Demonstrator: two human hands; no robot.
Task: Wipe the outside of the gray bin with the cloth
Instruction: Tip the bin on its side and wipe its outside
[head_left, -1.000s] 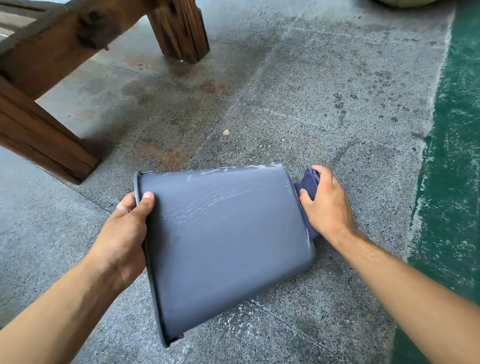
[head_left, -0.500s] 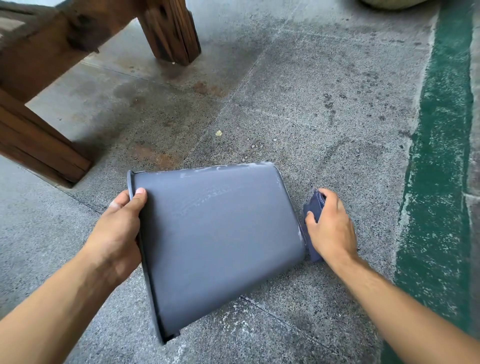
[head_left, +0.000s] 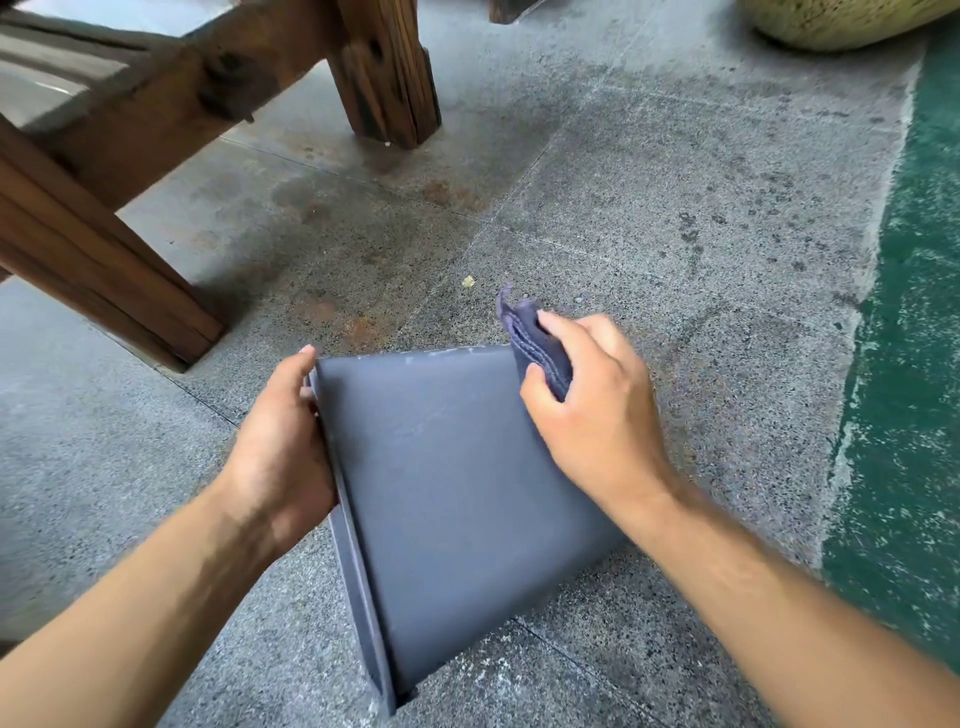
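**Bin on its side, cloth at the far corner**

While lying on its side on the floor (head_left: 675, 182), the gray bin (head_left: 457, 499) is showing one broad wall to the camera, its rim pointing toward 8 o'clock and its base toward 2 o'clock. That wall is looking mostly clean, with only faint pale smears near the middle and a whitish line along the far edge, so I judge the wiping to be well along on this side; the walls facing away and the one against the floor are hidden and probably remaining. At 1 o'clock of the bin, the right hand (head_left: 597, 410) is pinching the bunched cloth (head_left: 535, 343) against the far corner. At 9 o'clock, the left hand (head_left: 280, 447) is curling around the rim, steadying it. Wooden legs (head_left: 384, 73) are standing beyond at 11 o'clock.
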